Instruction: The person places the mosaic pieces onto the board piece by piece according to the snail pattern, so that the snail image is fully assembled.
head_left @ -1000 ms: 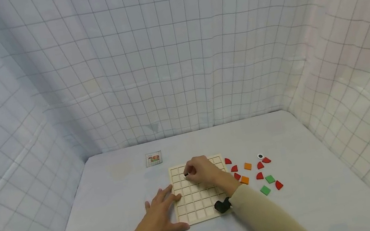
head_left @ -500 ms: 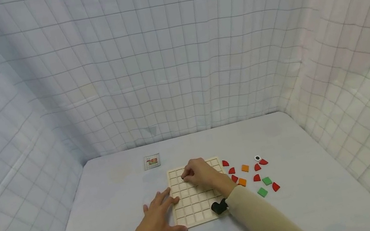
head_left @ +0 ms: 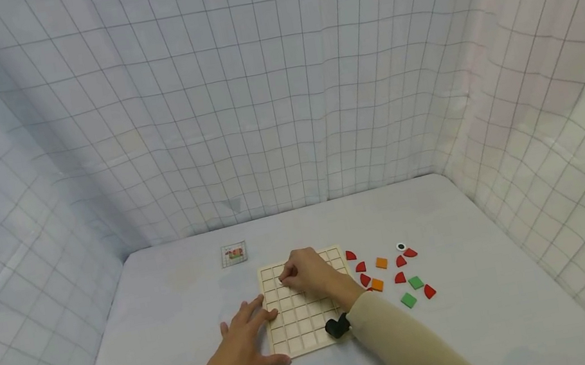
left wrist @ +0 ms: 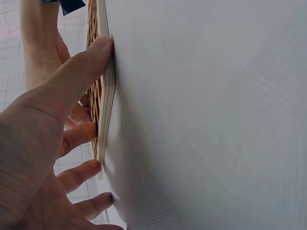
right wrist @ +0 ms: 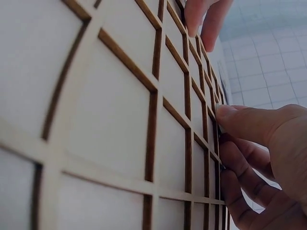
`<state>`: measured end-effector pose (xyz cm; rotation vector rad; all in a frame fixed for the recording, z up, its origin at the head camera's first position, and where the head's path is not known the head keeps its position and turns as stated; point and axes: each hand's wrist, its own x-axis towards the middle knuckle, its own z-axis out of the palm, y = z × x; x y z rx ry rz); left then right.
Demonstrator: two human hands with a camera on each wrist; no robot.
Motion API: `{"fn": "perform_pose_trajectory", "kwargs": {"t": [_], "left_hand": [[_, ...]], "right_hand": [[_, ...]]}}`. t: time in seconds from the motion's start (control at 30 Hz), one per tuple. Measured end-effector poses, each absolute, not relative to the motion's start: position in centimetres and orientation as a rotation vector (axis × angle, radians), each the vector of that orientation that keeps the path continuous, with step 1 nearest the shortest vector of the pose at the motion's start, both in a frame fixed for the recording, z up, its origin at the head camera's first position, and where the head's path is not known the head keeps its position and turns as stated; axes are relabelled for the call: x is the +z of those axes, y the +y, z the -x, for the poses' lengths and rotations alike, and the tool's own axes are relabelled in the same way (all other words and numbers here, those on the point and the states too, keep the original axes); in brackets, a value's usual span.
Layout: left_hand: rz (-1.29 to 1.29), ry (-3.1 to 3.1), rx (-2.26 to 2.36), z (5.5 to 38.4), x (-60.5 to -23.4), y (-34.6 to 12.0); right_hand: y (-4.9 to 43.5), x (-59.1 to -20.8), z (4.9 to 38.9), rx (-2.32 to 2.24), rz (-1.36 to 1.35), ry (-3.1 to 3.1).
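Seeing of the piece [head_left: 280,280] just a dark speck with a pale edge, between thumb and fingertips of the right hand [head_left: 308,271], ahead and to the right of the left hand [head_left: 241,345]; being unable to tell contact with the board [head_left: 290,321] from a slight gap. Seeing the board as pale wood, divided by raised strips into square cells, lying flat beneath the right hand. Finding red wedges [head_left: 361,267], orange squares [head_left: 381,263], green squares [head_left: 416,283] and a white disc [head_left: 400,247] with a dark centre scattered to the right hand's right, and a card [head_left: 234,254] with a coloured picture ahead of the left hand. Losing part of the board behind the right hand, and some nearer cells behind the black wrist camera [head_left: 337,326] below that hand. Slanting the right arm in its pale sleeve [head_left: 409,344] from the near right, pinching the piece with curled fingers. Spreading the left hand wide, gripping nothing, touching the board's left side with thumb and fingertips.
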<state>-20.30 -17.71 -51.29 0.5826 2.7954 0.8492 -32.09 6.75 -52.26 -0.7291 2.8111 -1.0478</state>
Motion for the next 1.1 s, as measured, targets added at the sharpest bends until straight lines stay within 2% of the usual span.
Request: {"fn": "perform_pose_trajectory", "kwargs": {"t": [0.53, 1.1], "left_hand": [[-0.574, 2.775, 0.842, 20.5, -51.0, -17.7], [-0.544, 2.795, 0.828, 20.7, -50.9, -17.1]], "right_hand": [[6.1, -52.6, 32.4, -1.059, 0.768, 2.829], [9.1, -51.0, 31.0, -1.058, 0.929, 2.799]]}}
